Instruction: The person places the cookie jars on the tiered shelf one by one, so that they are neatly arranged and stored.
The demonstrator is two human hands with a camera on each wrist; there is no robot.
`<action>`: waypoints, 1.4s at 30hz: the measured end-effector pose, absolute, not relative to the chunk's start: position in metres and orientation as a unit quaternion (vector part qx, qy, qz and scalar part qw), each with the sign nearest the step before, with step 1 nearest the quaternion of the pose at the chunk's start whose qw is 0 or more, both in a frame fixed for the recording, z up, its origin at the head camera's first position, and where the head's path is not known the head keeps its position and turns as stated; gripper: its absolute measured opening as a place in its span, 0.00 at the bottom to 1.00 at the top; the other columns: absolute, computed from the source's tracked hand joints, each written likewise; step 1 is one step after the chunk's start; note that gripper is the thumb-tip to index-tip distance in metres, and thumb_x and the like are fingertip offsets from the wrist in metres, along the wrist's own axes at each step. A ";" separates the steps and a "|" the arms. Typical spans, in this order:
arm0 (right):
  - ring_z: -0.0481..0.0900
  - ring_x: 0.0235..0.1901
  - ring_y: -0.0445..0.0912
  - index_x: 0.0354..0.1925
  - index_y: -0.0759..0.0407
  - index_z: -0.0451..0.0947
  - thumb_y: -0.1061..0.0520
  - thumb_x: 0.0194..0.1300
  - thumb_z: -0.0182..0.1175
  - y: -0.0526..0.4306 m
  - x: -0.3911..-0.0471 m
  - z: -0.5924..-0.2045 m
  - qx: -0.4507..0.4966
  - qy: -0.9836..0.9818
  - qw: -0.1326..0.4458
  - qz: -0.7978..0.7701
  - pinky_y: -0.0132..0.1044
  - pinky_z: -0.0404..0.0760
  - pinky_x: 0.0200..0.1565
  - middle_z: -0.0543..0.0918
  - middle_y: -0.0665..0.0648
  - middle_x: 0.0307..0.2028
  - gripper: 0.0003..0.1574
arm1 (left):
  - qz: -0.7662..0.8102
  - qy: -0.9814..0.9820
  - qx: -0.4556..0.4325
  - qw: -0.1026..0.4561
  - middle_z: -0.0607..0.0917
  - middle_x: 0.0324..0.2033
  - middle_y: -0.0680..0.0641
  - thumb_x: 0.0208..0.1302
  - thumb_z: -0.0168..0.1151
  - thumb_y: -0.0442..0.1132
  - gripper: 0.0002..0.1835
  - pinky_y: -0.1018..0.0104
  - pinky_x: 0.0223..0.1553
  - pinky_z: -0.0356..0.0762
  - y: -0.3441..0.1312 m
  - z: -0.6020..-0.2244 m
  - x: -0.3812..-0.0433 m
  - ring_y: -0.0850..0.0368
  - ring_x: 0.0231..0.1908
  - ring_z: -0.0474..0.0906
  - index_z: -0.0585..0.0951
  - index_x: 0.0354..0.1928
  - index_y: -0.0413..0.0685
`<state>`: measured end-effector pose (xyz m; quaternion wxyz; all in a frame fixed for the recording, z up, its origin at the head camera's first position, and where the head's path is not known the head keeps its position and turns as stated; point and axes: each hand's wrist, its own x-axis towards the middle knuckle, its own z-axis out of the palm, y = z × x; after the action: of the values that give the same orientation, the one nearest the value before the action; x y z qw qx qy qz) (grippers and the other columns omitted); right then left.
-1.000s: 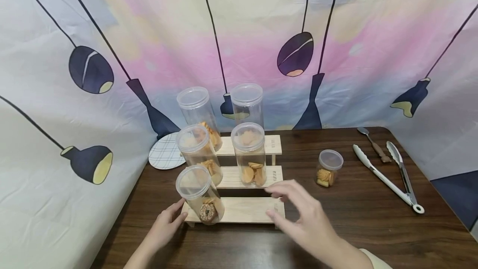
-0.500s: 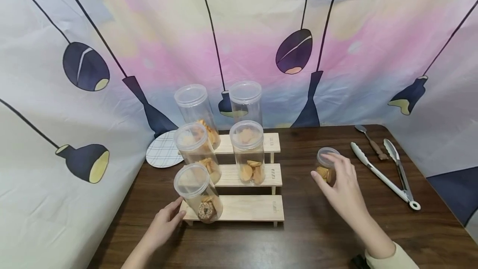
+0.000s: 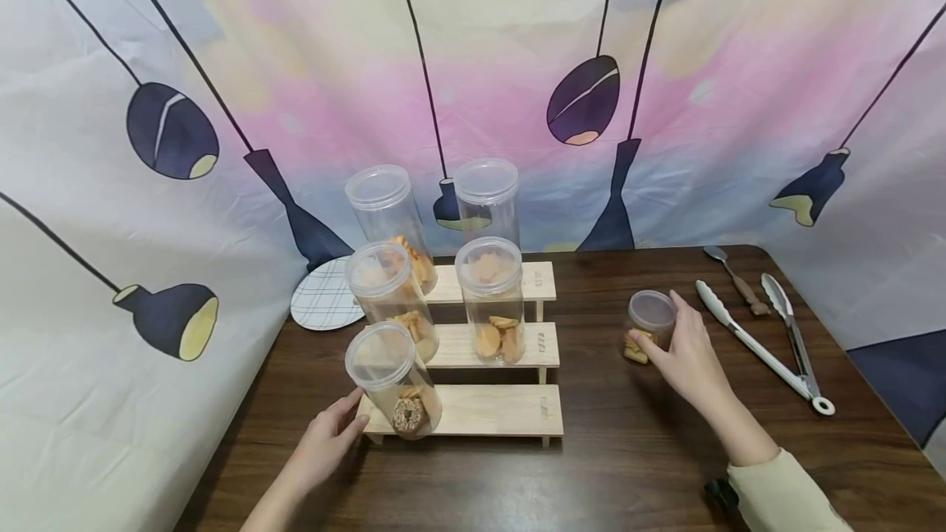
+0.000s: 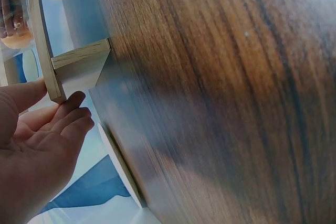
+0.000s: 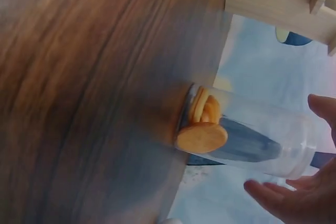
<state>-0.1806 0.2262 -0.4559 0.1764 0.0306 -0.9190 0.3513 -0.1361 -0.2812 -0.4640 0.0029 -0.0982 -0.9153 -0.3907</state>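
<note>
In the head view my left hand (image 3: 325, 437) holds the left end of the lowest plank of a three-step wooden display rack (image 3: 498, 410). The left wrist view shows thumb and fingers on opposite faces of that plank (image 4: 50, 80). On the right of the table stands a small clear lidded jar of cookies (image 3: 650, 327). My right hand (image 3: 691, 355) is around it, thumb in front and fingers at its right side. In the right wrist view, the thumb and fingers (image 5: 268, 195) are spread either side of the jar's (image 5: 252, 135) lid end, with gaps showing.
Tall lidded jars stand on the rack, including a front one with a ring-shaped cookie (image 3: 408, 415) and a middle one with round cookies (image 3: 501, 339). Tongs (image 3: 754, 347) and a wooden-handled spoon (image 3: 739, 282) lie at right. A checked plate (image 3: 325, 295) is behind the rack's left side.
My right hand has moved right from beside the rack to the small jar, then settled lower around its side. My left hand stays at the rack's end.
</note>
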 end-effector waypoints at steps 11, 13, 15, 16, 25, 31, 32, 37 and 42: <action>0.68 0.51 0.71 0.69 0.76 0.50 0.48 0.66 0.62 0.231 -0.187 -0.458 0.017 -0.922 0.175 0.344 0.65 0.71 0.43 0.63 0.81 0.58 0.50 | -0.393 -0.914 -0.097 0.006 0.72 0.58 0.28 0.68 0.57 0.31 0.24 0.44 0.57 0.67 -0.280 -0.463 -0.135 0.35 0.58 0.69 0.68 0.61 0.22; 0.69 0.51 0.70 0.69 0.76 0.52 0.48 0.66 0.63 0.232 -0.187 -0.459 0.018 -0.922 0.180 0.343 0.64 0.72 0.42 0.64 0.80 0.58 0.49 | -0.392 -0.915 -0.099 0.008 0.72 0.58 0.27 0.68 0.57 0.31 0.24 0.44 0.57 0.67 -0.280 -0.462 -0.135 0.34 0.58 0.70 0.68 0.61 0.22; 0.70 0.49 0.70 0.68 0.76 0.53 0.49 0.65 0.64 0.232 -0.187 -0.459 0.018 -0.921 0.187 0.342 0.63 0.73 0.40 0.65 0.80 0.58 0.48 | -0.392 -0.914 -0.099 0.007 0.72 0.58 0.27 0.68 0.57 0.31 0.24 0.44 0.57 0.67 -0.280 -0.462 -0.135 0.34 0.58 0.70 0.68 0.61 0.22; 0.71 0.48 0.69 0.68 0.76 0.54 0.49 0.65 0.64 0.232 -0.187 -0.459 0.018 -0.920 0.190 0.342 0.62 0.73 0.39 0.65 0.79 0.58 0.48 | -0.393 -0.914 -0.098 0.007 0.72 0.58 0.27 0.68 0.57 0.31 0.24 0.44 0.57 0.67 -0.280 -0.462 -0.135 0.34 0.58 0.69 0.68 0.61 0.22; 0.76 0.40 0.64 0.68 0.72 0.57 0.52 0.62 0.67 0.227 -0.179 -0.454 0.025 -0.911 0.217 0.350 0.56 0.78 0.34 0.70 0.75 0.54 0.47 | -0.387 -0.917 -0.092 0.001 0.72 0.59 0.28 0.69 0.57 0.33 0.25 0.44 0.58 0.65 -0.282 -0.465 -0.137 0.34 0.59 0.68 0.68 0.62 0.23; 0.78 0.45 0.65 0.68 0.68 0.59 0.51 0.60 0.69 0.222 -0.168 -0.444 0.038 -0.905 0.225 0.359 0.57 0.80 0.38 0.71 0.73 0.53 0.47 | -0.388 -0.917 -0.091 0.002 0.72 0.59 0.28 0.69 0.57 0.33 0.25 0.44 0.58 0.65 -0.282 -0.465 -0.137 0.35 0.59 0.69 0.68 0.62 0.24; 0.78 0.44 0.65 0.68 0.67 0.59 0.51 0.60 0.69 0.221 -0.166 -0.442 0.040 -0.905 0.228 0.357 0.57 0.80 0.37 0.72 0.73 0.52 0.47 | -0.388 -0.917 -0.092 0.003 0.72 0.59 0.28 0.68 0.57 0.32 0.25 0.44 0.58 0.65 -0.282 -0.465 -0.137 0.35 0.59 0.69 0.68 0.62 0.24; 0.80 0.42 0.62 0.68 0.65 0.61 0.51 0.57 0.71 0.215 -0.154 -0.430 0.053 -0.903 0.241 0.352 0.55 0.81 0.37 0.74 0.69 0.49 0.47 | -0.389 -0.917 -0.094 0.004 0.72 0.59 0.28 0.68 0.57 0.32 0.25 0.44 0.58 0.66 -0.282 -0.465 -0.136 0.35 0.59 0.69 0.68 0.62 0.23; 0.81 0.41 0.59 0.67 0.62 0.64 0.52 0.54 0.73 0.209 -0.144 -0.419 0.070 -0.902 0.248 0.346 0.53 0.82 0.36 0.76 0.66 0.50 0.47 | -0.388 -0.917 -0.094 0.003 0.71 0.59 0.28 0.68 0.57 0.31 0.24 0.45 0.58 0.66 -0.281 -0.465 -0.137 0.35 0.59 0.69 0.68 0.62 0.22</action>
<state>-0.1438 0.2089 -0.4191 0.2483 0.0702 -0.9021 0.3459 -0.1365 -0.2813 -0.4654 0.0028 -0.0940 -0.9170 -0.3878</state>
